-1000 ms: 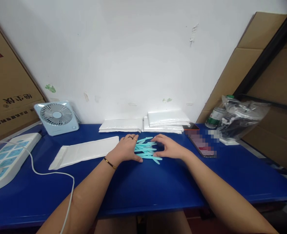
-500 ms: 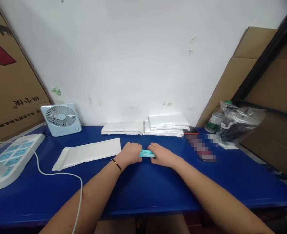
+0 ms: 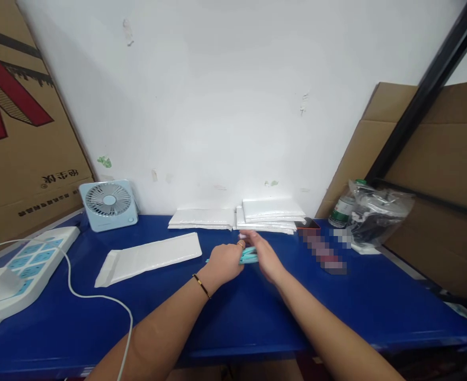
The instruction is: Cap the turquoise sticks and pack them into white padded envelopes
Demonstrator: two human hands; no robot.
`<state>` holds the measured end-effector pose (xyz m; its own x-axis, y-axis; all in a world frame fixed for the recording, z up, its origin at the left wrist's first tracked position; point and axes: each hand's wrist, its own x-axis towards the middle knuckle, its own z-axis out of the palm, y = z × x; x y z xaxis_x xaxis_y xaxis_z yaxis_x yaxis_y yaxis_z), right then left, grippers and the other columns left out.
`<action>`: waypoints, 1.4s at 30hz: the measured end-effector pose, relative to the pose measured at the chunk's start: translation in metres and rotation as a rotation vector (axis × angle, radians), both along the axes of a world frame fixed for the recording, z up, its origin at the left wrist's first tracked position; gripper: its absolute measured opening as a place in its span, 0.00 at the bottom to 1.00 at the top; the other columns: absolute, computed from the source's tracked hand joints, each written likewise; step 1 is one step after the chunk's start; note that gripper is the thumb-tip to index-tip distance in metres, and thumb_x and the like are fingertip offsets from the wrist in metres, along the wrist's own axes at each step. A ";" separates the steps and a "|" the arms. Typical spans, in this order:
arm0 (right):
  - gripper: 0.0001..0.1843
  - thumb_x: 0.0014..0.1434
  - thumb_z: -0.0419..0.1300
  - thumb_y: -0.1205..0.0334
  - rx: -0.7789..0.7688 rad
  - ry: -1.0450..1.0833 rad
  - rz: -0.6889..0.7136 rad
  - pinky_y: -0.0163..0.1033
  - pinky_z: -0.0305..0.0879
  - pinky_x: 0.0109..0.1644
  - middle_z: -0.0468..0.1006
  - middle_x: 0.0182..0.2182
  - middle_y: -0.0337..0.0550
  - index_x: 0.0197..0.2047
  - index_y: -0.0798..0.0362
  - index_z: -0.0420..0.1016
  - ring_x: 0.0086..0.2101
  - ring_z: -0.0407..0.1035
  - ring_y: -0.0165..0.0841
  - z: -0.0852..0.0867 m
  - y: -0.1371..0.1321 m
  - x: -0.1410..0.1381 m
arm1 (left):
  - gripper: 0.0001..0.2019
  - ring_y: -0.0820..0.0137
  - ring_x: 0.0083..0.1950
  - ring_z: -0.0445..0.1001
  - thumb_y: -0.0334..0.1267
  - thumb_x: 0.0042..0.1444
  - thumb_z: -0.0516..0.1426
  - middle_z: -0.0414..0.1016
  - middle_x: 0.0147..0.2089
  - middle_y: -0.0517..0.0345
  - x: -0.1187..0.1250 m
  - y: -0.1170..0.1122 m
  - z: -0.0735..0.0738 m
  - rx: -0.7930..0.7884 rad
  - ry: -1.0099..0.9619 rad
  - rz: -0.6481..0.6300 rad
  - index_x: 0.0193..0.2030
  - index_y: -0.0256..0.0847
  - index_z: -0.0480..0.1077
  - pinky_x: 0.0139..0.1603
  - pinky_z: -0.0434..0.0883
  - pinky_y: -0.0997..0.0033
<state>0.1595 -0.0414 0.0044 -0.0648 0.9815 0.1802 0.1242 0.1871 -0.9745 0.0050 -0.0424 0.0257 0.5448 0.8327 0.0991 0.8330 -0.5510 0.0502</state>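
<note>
My left hand [image 3: 226, 263] is closed around a small turquoise bundle [image 3: 249, 256] with looped strands, like a coiled cable; its exact kind is hard to make out. The loops stick out to the right of my fist, and a bit of turquoise shows on its left side. My right hand [image 3: 266, 256] is at the looped end, its fingers stretched out and the palm beside the loops. Left of my hands, a white padded envelope [image 3: 150, 256] lies flat on the blue table [image 3: 253, 317].
White padded envelopes [image 3: 201, 218] are stacked along the wall, with another pile [image 3: 273, 210] beside them. A light-blue fan [image 3: 108, 203] and a power strip [image 3: 30, 272] with a white cord [image 3: 98, 297] stand left. On the right are a bottle [image 3: 341, 209] and a clear plastic bag [image 3: 380, 214].
My right hand has loosened from the turquoise bundle and its fingers have straightened. The bundle now shows as loops out of my left fist. The camera view has shifted slightly.
</note>
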 end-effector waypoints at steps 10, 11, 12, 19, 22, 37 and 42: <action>0.23 0.45 0.62 0.63 0.061 -1.230 0.056 0.43 0.63 0.39 0.77 0.38 0.53 0.47 0.55 0.70 0.38 0.72 0.46 0.027 -0.025 -0.005 | 0.34 0.62 0.35 0.76 0.26 0.51 0.49 0.76 0.34 0.47 0.006 -0.012 0.003 0.100 0.080 -0.066 0.66 0.30 0.44 0.33 0.69 0.67; 0.17 0.47 0.59 0.64 0.053 -1.291 0.040 0.42 0.63 0.37 0.78 0.36 0.54 0.43 0.55 0.72 0.36 0.73 0.46 0.025 -0.025 -0.008 | 0.34 0.62 0.34 0.76 0.25 0.51 0.48 0.76 0.33 0.48 0.007 -0.014 0.004 0.111 0.082 -0.076 0.66 0.30 0.44 0.33 0.68 0.67; 0.14 0.49 0.57 0.65 0.062 -1.328 0.029 0.42 0.62 0.36 0.78 0.35 0.54 0.41 0.55 0.73 0.36 0.73 0.45 0.024 -0.025 -0.011 | 0.34 0.62 0.34 0.76 0.25 0.50 0.48 0.76 0.32 0.48 0.008 -0.015 0.005 0.114 0.077 -0.082 0.66 0.31 0.44 0.32 0.68 0.67; 0.11 0.51 0.53 0.66 0.135 -1.381 -0.018 0.40 0.60 0.32 0.77 0.35 0.49 0.40 0.52 0.69 0.33 0.73 0.42 0.018 -0.023 -0.012 | 0.17 0.58 0.36 0.76 0.34 0.50 0.52 0.76 0.34 0.48 -0.014 -0.012 0.011 0.041 0.068 0.027 0.48 0.38 0.67 0.34 0.69 0.63; 0.09 0.50 0.53 0.66 0.190 -1.394 -0.026 0.39 0.59 0.33 0.77 0.33 0.48 0.37 0.52 0.68 0.35 0.72 0.42 0.020 -0.021 -0.017 | 0.09 0.56 0.36 0.76 0.36 0.50 0.52 0.76 0.33 0.46 -0.024 -0.007 0.014 0.014 0.100 0.060 0.36 0.38 0.70 0.34 0.70 0.61; 0.07 0.59 0.51 0.58 -0.002 -1.366 -0.255 0.36 0.48 0.28 0.78 0.32 0.42 0.35 0.50 0.68 0.32 0.73 0.38 -0.001 0.002 -0.037 | 0.27 0.60 0.50 0.71 0.55 0.48 0.58 0.72 0.49 0.51 -0.055 0.067 0.009 -0.277 -0.703 -0.158 0.52 0.44 0.64 0.48 0.68 0.63; 0.05 0.58 0.53 0.58 -0.008 -1.293 -0.335 0.36 0.44 0.27 0.78 0.32 0.40 0.34 0.49 0.67 0.32 0.72 0.36 0.004 0.000 -0.043 | 0.24 0.67 0.61 0.61 0.52 0.64 0.35 0.63 0.59 0.50 -0.016 0.062 -0.002 -0.328 -1.435 0.053 0.56 0.43 0.60 0.61 0.58 0.63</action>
<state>0.1162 -0.0419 0.0086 0.0590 0.9843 0.1663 0.9917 -0.0387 -0.1227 -0.0111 0.0199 0.0235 0.1145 0.9394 0.3233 -0.0185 -0.3233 0.9461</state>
